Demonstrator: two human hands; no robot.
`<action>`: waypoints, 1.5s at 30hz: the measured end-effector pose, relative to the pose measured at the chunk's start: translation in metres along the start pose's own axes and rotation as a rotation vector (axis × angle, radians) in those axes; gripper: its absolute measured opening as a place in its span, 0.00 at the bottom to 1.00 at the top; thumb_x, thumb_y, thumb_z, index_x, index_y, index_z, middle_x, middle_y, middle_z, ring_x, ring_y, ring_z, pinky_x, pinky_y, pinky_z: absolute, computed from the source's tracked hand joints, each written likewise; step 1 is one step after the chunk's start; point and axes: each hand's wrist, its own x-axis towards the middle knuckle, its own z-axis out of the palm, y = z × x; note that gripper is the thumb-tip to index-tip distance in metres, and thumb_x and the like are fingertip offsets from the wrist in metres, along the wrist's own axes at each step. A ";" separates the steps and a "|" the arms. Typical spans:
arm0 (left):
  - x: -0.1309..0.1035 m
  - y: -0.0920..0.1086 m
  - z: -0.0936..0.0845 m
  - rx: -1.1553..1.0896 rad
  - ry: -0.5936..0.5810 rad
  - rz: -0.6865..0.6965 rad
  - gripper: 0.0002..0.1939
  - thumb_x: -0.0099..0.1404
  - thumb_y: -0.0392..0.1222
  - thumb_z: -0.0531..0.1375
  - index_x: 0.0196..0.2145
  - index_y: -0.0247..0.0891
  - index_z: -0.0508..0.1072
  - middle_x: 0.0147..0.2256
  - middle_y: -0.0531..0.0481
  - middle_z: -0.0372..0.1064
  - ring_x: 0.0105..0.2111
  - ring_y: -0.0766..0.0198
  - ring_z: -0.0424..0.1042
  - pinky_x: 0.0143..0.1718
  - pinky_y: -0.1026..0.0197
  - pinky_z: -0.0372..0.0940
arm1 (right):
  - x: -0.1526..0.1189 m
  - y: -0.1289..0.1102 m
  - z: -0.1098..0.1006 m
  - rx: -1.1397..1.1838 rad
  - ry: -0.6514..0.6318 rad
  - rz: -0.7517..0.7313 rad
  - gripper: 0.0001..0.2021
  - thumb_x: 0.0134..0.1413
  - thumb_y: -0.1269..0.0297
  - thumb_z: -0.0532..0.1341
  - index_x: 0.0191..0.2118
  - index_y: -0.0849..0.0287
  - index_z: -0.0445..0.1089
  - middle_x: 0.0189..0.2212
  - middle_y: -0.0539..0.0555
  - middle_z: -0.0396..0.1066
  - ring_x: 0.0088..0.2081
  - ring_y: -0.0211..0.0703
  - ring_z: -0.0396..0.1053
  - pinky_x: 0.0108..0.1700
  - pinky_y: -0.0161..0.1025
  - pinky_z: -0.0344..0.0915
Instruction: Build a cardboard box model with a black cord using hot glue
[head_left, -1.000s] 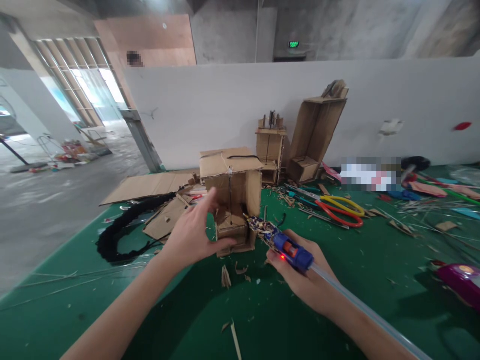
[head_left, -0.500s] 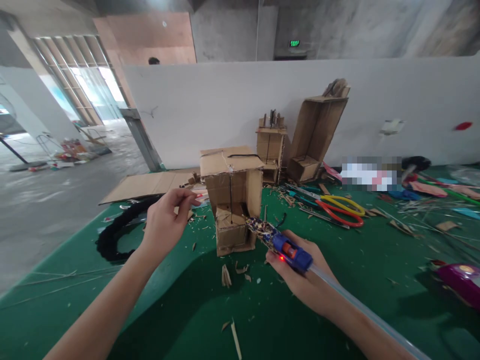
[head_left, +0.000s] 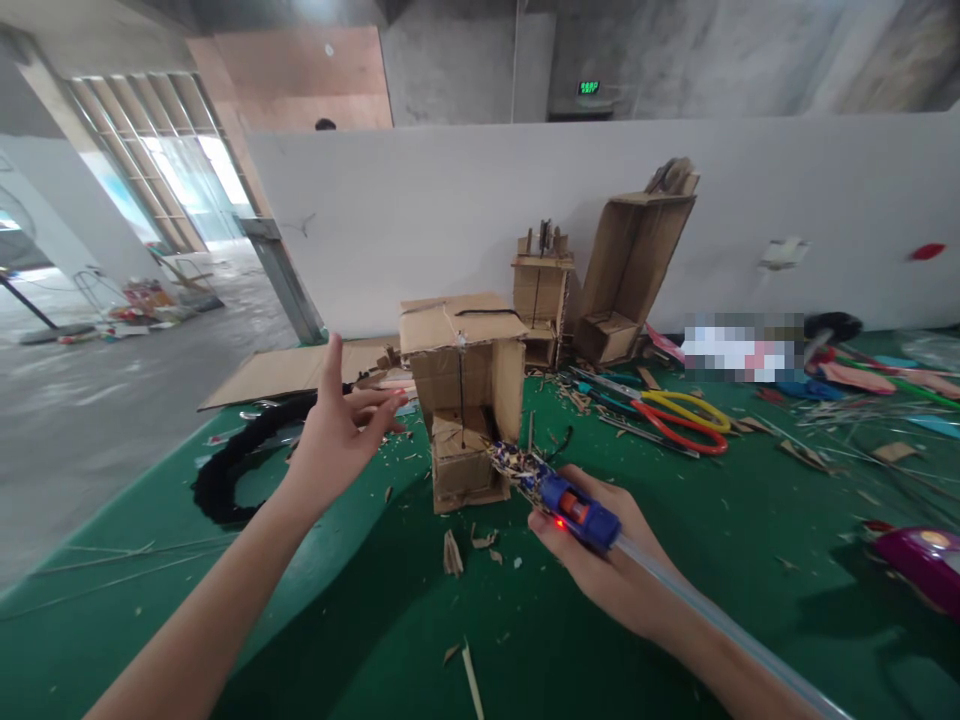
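A small cardboard box structure stands upright on the green table, with a thin dark rod down its open front. Just left of it is my left hand, its index finger raised and the other fingers apart from it; nothing shows in it. My right hand is wrapped round a blue glue gun with a clear glue stick out of its back and a red light lit. The gun's tip, crusted with scraps, is at the structure's lower right side.
Behind stand two more cardboard structures by a white partition. Red and yellow handled scissors lie at right, a purple tool at far right. A black fuzzy loop is at left, near flat cardboard.
My left hand has opened from a pinch, with its index finger now raised. My right hand and the glue gun have shifted very slightly to the left.
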 end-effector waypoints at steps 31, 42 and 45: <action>0.004 -0.011 0.003 0.055 0.092 0.011 0.10 0.63 0.46 0.55 0.35 0.37 0.70 0.34 0.49 0.70 0.36 0.62 0.70 0.39 0.60 0.65 | 0.001 0.008 -0.002 -0.026 -0.115 -0.020 0.09 0.53 0.57 0.58 0.29 0.57 0.60 0.25 0.49 0.64 0.25 0.36 0.63 0.27 0.34 0.59; 0.002 -0.002 0.012 -0.445 -0.025 -0.235 0.19 0.63 0.57 0.51 0.26 0.38 0.62 0.26 0.54 0.61 0.26 0.66 0.66 0.29 0.63 0.63 | 0.001 0.008 -0.002 -0.037 -0.159 -0.010 0.10 0.53 0.57 0.57 0.28 0.56 0.59 0.25 0.48 0.63 0.25 0.35 0.62 0.27 0.35 0.58; 0.001 0.002 0.011 -0.363 -0.042 -0.210 0.21 0.64 0.57 0.49 0.23 0.39 0.61 0.23 0.55 0.60 0.24 0.66 0.64 0.27 0.63 0.61 | 0.001 0.007 -0.002 -0.037 -0.140 -0.005 0.09 0.53 0.58 0.58 0.29 0.57 0.60 0.25 0.48 0.64 0.26 0.36 0.63 0.27 0.35 0.59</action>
